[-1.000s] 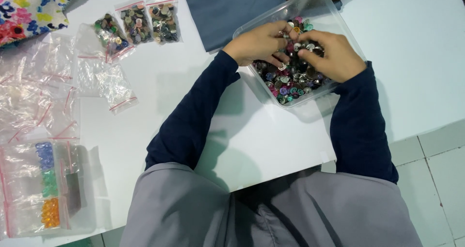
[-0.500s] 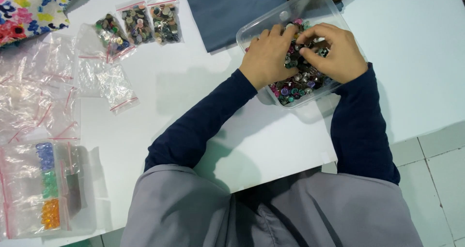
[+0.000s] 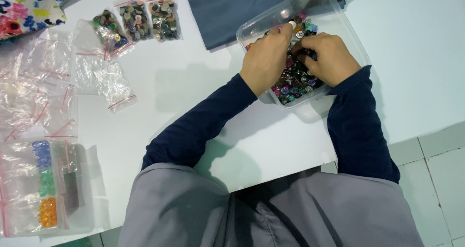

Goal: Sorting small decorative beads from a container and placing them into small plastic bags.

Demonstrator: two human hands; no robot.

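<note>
a white table (image 3: 193, 82) ran to a tiled floor on the right. near its far right corner sat a clear tub (image 3: 349, 31) of mixed buttons (image 3: 295, 80). the left hand (image 3: 265, 60) and right hand (image 3: 329, 58) were both in it, fingers curled; whether they pinched a button was hard to tell. sorting seemed underway; next called for lifting one clear. three filled bags (image 3: 138, 19) lay at the far left edge.

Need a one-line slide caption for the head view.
Both hands, left hand and right hand, dig in a clear tub of mixed buttons on a white table.
</note>
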